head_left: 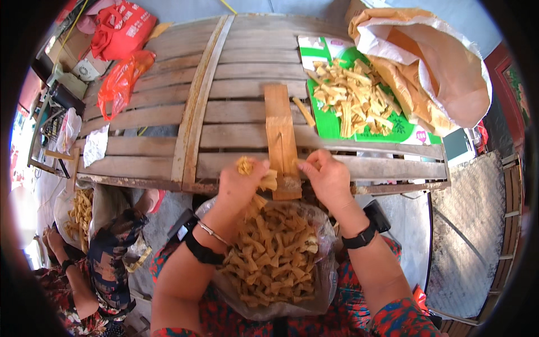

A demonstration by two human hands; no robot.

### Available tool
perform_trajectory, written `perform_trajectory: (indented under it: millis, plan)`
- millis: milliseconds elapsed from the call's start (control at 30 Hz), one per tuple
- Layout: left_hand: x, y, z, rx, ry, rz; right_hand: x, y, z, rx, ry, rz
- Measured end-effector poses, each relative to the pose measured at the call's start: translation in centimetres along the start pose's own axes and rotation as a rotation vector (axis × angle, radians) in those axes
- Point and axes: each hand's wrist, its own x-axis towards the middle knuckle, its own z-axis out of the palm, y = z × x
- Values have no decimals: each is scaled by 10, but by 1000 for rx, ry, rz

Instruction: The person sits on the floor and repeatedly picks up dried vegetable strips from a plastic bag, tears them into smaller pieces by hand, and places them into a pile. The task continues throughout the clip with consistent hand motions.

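My left hand is closed around a small bunch of pale yellow dried strips at the table's front edge. My right hand is pinched, its thumb and forefinger by the right edge of a narrow wooden board. Whatever lies in that pinch is too small to make out. The board rests on the slatted table, a thin upright piece standing out near its middle. Below my hands, a clear plastic bag on my lap is full of bent, tan dried pieces.
Loose yellow strips lie on a green printed sheet, beside a large open paper sack. One strip lies near the board. Red bags sit far left. At lower left, another person sits by a sack of similar pieces.
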Motion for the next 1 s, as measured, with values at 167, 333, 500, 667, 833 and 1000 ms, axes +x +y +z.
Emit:
perform_trajectory:
  millis: [167,333,500,667,833,1000]
  plan:
    - [-36,18,-21,375,-617,252,-13,-10,-7,526,99,-8]
    - [-79,17,-21,985,-1054,701,-34,-30,-23,483,-83,-68]
    - [-61,17,-23,709,-344,388,-41,-42,-22,378,-102,-460]
    - [-60,-5,-5,270,-437,-133,-48,-51,-25,402,-243,-742]
    - [-76,16,-10,371,-1331,-322,-37,-52,-51,595,-187,-667]
    - [-83,33,-12,523,-861,488,-43,-51,-59,739,-488,12]
